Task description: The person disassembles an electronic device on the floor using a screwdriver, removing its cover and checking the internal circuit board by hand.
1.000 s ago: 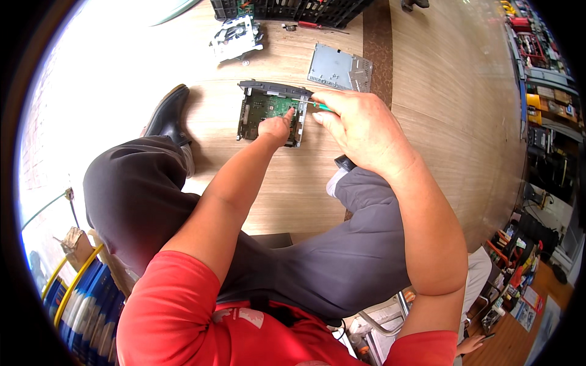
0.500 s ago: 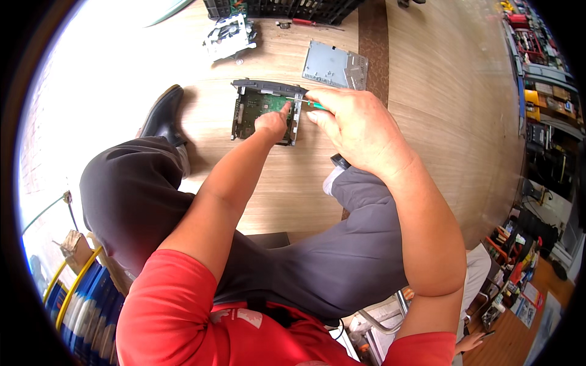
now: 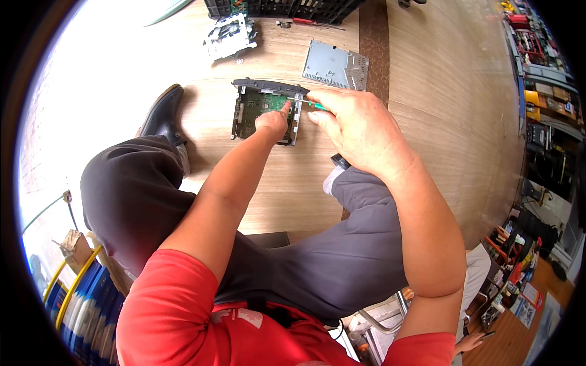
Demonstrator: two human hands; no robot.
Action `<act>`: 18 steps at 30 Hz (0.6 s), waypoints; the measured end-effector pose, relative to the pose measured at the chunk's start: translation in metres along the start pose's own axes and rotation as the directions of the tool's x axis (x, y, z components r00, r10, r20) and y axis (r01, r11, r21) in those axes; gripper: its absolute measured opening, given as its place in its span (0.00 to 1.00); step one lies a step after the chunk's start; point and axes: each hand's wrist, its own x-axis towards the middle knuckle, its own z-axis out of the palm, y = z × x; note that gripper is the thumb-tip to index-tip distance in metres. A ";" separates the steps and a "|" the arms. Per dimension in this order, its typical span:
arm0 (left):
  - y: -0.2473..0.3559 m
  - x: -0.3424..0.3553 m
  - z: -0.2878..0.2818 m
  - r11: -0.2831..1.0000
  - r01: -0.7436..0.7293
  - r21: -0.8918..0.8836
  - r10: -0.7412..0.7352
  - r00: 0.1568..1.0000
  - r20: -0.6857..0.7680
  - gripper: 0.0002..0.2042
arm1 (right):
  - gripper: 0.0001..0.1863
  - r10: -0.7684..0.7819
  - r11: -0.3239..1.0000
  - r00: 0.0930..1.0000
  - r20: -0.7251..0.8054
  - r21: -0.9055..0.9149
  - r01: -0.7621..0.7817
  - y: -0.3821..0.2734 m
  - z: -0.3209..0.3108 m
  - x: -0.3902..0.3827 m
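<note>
L hand [image 3: 273, 124]: index finger out straight, other fingers curled under; can't tell if it grips anything. It reaches into the open box [image 3: 235, 116] over the near wall side, index fingertip at the circuit board [image 3: 273, 101], toward box's far R corner. Contact w/ board too small to confirm.

R hand [image 3: 361, 125]: thumb + index pinched narrow on green handle of a screwdriver [image 3: 318, 106], rest of handle hidden by the hand. R fingertips sit just outside box's R wall, near far R corner; thin shaft runs left from them into the box, just this side of the dark front panel [image 3: 268, 86]. Tip ends near L index fingertip; can't tell if it touches.

Box lies on the wood-look floor [image 3: 452, 104], open side up, front panel on far side, btwn person's legs. L hand comes in from near side, R hand from the right.

Around it: flat metal plate [image 3: 332, 64] beyond box, to the R; metal mechanism [image 3: 229, 38] beyond, to the L. Red-handled screwdriver [image 3: 308, 23] near black crate [image 3: 281, 10] at top edge. Dark boot [image 3: 162, 116] on person's L foot, left of box.
</note>
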 end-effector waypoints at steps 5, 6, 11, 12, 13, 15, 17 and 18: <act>-0.001 0.000 -0.001 1.000 0.018 -0.008 -0.018 1.000 0.010 0.35 | 0.12 -0.013 1.000 1.000 -0.001 -0.013 0.013 -0.001 0.001 0.001; 0.000 -0.001 -0.002 1.000 0.017 -0.008 -0.017 1.000 0.010 0.35 | 0.12 -0.014 1.000 1.000 -0.001 -0.015 0.014 0.000 0.001 0.001; 0.003 -0.005 -0.005 1.000 0.026 -0.014 -0.026 0.999 0.019 0.35 | 0.11 0.008 1.000 1.000 0.009 -0.014 -0.008 0.001 0.001 0.000; 0.002 -0.004 -0.005 1.000 0.026 -0.011 -0.025 1.000 0.018 0.35 | 0.12 0.006 1.000 1.000 0.000 -0.028 -0.006 0.001 0.001 0.000; 0.002 -0.004 -0.005 1.000 0.024 -0.004 -0.024 1.000 0.020 0.35 | 0.15 0.005 0.999 1.000 -0.009 -0.043 -0.005 0.001 0.001 0.000; 0.002 -0.004 -0.004 1.000 0.019 -0.005 -0.019 1.000 0.022 0.35 | 0.12 0.003 1.000 1.000 -0.004 -0.028 -0.004 0.000 0.002 0.000; 0.003 -0.003 -0.004 1.000 0.025 -0.018 -0.025 0.999 0.021 0.35 | 0.11 0.003 1.000 1.000 -0.002 -0.009 -0.003 0.000 0.002 0.000; 0.003 -0.003 -0.003 0.999 0.028 -0.020 -0.027 0.999 0.021 0.35 | 0.11 0.003 1.000 1.000 0.001 -0.011 -0.003 0.001 0.002 -0.001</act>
